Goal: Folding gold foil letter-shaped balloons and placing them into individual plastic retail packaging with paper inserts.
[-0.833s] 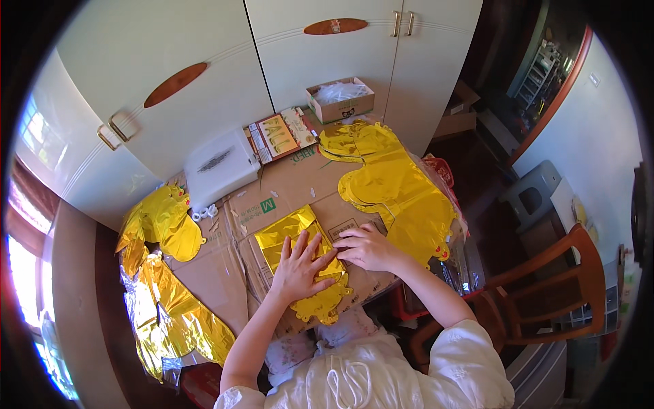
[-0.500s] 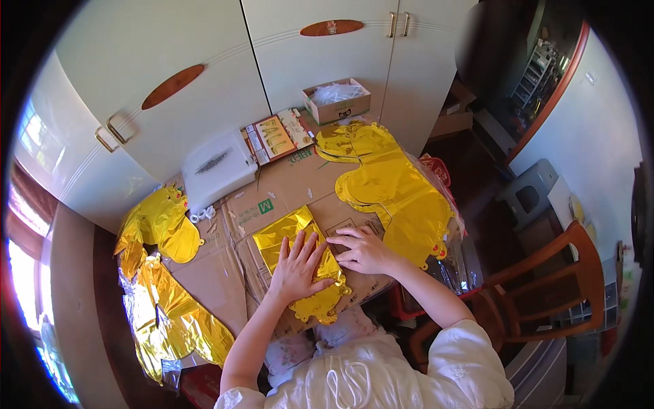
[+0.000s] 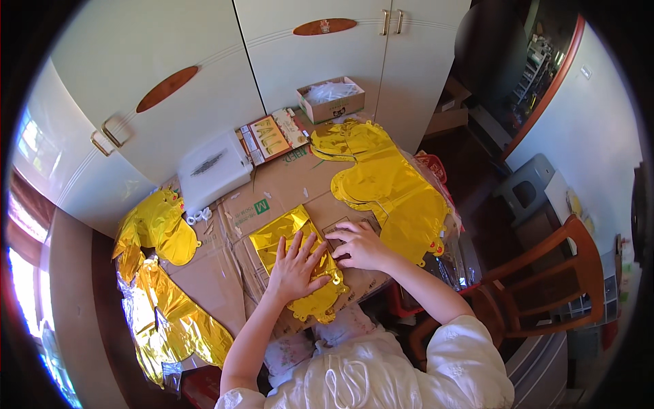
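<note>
Gold foil piece point(image 3: 285, 228) under the left hand, on the cardboard-covered tabletop point(image 3: 286, 183); its scalloped end pokes out on the wearer's side. Left hand point(image 3: 296, 267): spread, palm down on the foil. Right hand point(image 3: 360, 247): fingers bent at the foil's right edge; cannot tell whether they pinch it. Progress, judged: body looks folded to a straight-sided strip; scalloped end not tucked in. Right of the hands, layered gold foil point(image 3: 392, 198), lying broad; left, further foil sheets point(image 3: 178, 320), loose and rumpled. Neither appears brought to strip form. Beyond the hands: white box point(image 3: 214, 170), open carton point(image 3: 332, 105).
</note>
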Motion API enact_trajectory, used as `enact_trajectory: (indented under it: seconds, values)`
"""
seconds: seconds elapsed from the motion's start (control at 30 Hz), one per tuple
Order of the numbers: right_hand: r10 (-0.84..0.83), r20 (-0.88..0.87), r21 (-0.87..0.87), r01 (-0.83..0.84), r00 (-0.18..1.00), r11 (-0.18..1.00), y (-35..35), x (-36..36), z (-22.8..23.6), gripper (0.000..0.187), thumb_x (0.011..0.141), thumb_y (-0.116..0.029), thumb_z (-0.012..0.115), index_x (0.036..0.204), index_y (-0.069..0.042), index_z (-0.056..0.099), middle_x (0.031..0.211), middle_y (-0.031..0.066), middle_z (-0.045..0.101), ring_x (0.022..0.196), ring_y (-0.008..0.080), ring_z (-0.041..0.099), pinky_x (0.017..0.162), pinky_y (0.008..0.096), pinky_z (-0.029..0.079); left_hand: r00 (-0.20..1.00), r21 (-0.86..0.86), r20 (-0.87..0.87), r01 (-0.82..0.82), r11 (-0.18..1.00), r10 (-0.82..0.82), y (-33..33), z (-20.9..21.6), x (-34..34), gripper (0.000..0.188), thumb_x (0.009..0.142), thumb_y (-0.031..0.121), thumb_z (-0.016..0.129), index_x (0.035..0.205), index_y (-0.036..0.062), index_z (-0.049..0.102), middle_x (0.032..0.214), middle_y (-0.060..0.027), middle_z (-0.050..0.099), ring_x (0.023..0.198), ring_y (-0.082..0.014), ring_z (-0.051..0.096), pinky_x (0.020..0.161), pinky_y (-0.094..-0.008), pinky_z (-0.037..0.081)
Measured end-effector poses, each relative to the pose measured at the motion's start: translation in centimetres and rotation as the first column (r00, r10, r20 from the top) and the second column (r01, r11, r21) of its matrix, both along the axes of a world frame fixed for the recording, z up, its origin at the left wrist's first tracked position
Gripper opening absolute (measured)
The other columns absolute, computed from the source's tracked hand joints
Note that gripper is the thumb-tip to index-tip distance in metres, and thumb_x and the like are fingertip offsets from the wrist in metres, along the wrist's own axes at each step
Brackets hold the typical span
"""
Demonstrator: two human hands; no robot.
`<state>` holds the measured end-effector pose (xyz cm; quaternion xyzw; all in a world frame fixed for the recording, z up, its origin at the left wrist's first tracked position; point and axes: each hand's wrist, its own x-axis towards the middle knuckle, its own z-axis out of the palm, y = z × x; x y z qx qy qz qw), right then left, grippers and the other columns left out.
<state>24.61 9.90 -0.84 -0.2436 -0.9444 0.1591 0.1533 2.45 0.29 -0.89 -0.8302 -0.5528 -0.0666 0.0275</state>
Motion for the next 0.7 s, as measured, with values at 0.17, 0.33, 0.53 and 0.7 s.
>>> enact_trajectory:
  seconds: [0.17, 0.33, 0.53, 0.7]
  values:
    - [-0.002, 0.065, -0.003, 0.002, 0.998, 1.000, -0.3, 0.1, 0.9, 0.028, 0.068, -0.035, 0.080, 0.092, -0.022, 0.076, 0.136, -0.0009, 0.056, 0.133, 0.0259, 0.040, 0.103, 0.0492, 0.034, 1.000, -0.003, -0.025, 0.002, 1.000, -0.002, 0.0, 0.3, 0.1, 0.078, 0.088, 0.070, 0.041, 0.149, 0.0220, 0.037, 0.153, -0.0089, 0.036, 0.144, -0.0355, 0.026, 0.114, -0.0627, 0.016]
    - [0.018, 0.093, 0.015, -0.019, 0.996, 1.000, -0.7, 0.2, 1.5, 0.037, 0.066, -0.042, 0.081, 0.097, -0.021, 0.076, 0.139, -0.0002, 0.053, 0.134, 0.0264, 0.039, 0.103, 0.0506, 0.033, 1.000, -0.042, 0.008, 0.003, 0.999, -0.003, 0.1, 0.8, 0.2, 0.082, 0.086, 0.070, 0.045, 0.148, 0.0181, 0.038, 0.154, -0.0105, 0.035, 0.143, -0.0372, 0.026, 0.114, -0.0632, 0.015]
    - [0.130, -0.078, 0.001, -0.131, 0.988, 0.991, 0.7, 1.1, 0.0, 0.029, 0.080, -0.039, 0.073, 0.100, -0.018, 0.074, 0.129, -0.0004, 0.060, 0.130, 0.0249, 0.045, 0.102, 0.0496, 0.035, 1.000, -0.010, 0.012, 0.017, 1.000, -0.017, 0.0, 0.9, 0.2, 0.082, 0.085, 0.069, 0.046, 0.147, 0.0168, 0.039, 0.153, -0.0111, 0.036, 0.142, -0.0374, 0.028, 0.112, -0.0642, 0.017]
    - [0.035, -0.175, 0.062, -0.024, 0.984, 0.998, 3.6, -1.5, -0.4, 0.023, 0.090, -0.026, 0.063, 0.109, -0.015, 0.071, 0.116, -0.0026, 0.068, 0.119, 0.0193, 0.055, 0.100, 0.0423, 0.038, 1.000, 0.010, 0.019, 0.006, 1.000, -0.006, -0.1, 0.5, 0.2, 0.083, 0.085, 0.069, 0.045, 0.147, 0.0132, 0.040, 0.152, -0.0108, 0.036, 0.142, -0.0367, 0.028, 0.112, -0.0640, 0.017]
